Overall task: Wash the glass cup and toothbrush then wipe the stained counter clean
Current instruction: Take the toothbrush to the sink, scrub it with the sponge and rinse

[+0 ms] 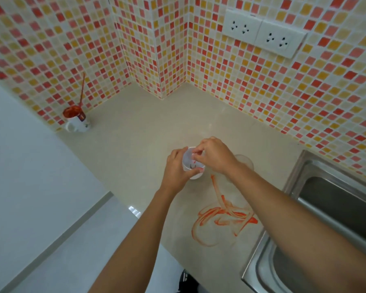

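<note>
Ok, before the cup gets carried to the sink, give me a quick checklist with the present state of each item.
1. Left hand grips the white cup: ok.
2. Right hand pinches something at the cup's rim: cannot tell what.
3. Toothbrush in view: cannot tell.
4. Clear cup behind the right wrist stands upright: ok.
5. Sink basin free of items: ok for the part shown.
6. Red stain wiped off the counter: not ok.

Clear glass cup upright on stained counter; toothbrush maybe hidden.
</note>
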Motion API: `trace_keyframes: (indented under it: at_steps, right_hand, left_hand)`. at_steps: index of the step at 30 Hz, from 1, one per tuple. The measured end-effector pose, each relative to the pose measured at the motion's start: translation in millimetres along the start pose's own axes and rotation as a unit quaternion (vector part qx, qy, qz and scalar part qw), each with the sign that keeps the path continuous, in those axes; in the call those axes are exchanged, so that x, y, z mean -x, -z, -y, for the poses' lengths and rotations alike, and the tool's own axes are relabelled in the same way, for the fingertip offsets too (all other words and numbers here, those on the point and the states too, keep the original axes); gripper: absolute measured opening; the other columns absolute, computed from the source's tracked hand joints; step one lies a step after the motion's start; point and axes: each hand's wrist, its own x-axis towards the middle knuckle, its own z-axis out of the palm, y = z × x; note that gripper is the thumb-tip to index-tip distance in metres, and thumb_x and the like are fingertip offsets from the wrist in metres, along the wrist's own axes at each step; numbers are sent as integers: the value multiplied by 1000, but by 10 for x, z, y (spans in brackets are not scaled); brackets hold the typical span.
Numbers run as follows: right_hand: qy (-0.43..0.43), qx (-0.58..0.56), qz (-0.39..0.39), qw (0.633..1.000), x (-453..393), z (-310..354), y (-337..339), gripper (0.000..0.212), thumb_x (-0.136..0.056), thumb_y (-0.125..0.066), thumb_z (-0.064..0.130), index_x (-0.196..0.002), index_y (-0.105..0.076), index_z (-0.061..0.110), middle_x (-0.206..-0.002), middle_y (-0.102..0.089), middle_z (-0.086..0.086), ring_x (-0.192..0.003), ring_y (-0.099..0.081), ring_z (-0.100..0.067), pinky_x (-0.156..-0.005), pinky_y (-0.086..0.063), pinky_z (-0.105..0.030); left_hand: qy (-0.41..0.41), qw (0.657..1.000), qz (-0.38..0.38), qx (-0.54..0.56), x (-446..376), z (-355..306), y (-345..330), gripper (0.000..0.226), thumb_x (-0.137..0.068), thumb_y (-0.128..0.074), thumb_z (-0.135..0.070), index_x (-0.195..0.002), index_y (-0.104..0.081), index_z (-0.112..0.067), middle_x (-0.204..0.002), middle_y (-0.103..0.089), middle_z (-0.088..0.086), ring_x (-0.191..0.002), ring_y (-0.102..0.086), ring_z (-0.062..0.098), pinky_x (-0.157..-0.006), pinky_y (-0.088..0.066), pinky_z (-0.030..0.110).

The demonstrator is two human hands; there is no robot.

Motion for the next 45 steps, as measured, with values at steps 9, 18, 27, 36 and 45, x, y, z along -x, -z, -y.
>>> trace_keyframes:
  at_steps: [9, 18, 27, 36, 45]
  right_hand:
    - [21, 86, -41, 995, 12, 110, 73, 25, -97, -52, 23, -95, -73, 9, -88, -67, -13, -86, -56, -32, -77, -45, -39]
    - [-171, -171, -242, 940, 513, 96, 1125, 17, -87, -71, 29, -94, -78, 15, -77, -73, -2, -65, -59, -12, -57, -42, -21]
    - [-353, -321, -346, 808, 2011, -574, 1218, 21, -87, -69, 33, -72, -72, 20, -67, -65, 0, -63, -55, -14, -57, -38, -24]
    - [-400, -376, -457, 700, 3449, -888, 1464, 18, -87, -70, 36, -75, -73, 24, -80, -73, 6, -76, -60, -6, -85, -48, -31]
    - [-438, -356, -471, 678, 4249, -1163, 1676, 23, -87, -68, 42, -72, -72, 24, -77, -73, 6, -76, -61, -10, -87, -53, -41]
  left_hand:
    - [29, 999, 27, -14, -20, -5, 14, 75, -64, -82, -54, -127, -52, -25, -125, -55, -4, -114, -46, 14, -95, -41, 31]
    - [46, 997, 37, -45, 79, -203, 134, 103, -72, -77, -52, -151, -22, -15, -154, -26, 7, -140, -29, 26, -111, -31, 39]
    - [-186, 978, 97, -1, 301, -1530, -437, 58, -87, -66, -41, -139, -45, -30, -125, -58, -7, -110, -54, 10, -94, -44, 30]
    - [-317, 922, 216, 43, 836, -2719, -1431, 24, -86, -71, -21, -110, -72, -20, -97, -69, -6, -84, -58, 0, -78, -42, 5]
    - [-281, 915, 286, 35, 1244, -3258, -2074, 22, -84, -73, -20, -106, -71, -19, -97, -72, -8, -88, -65, 2, -85, -52, 19]
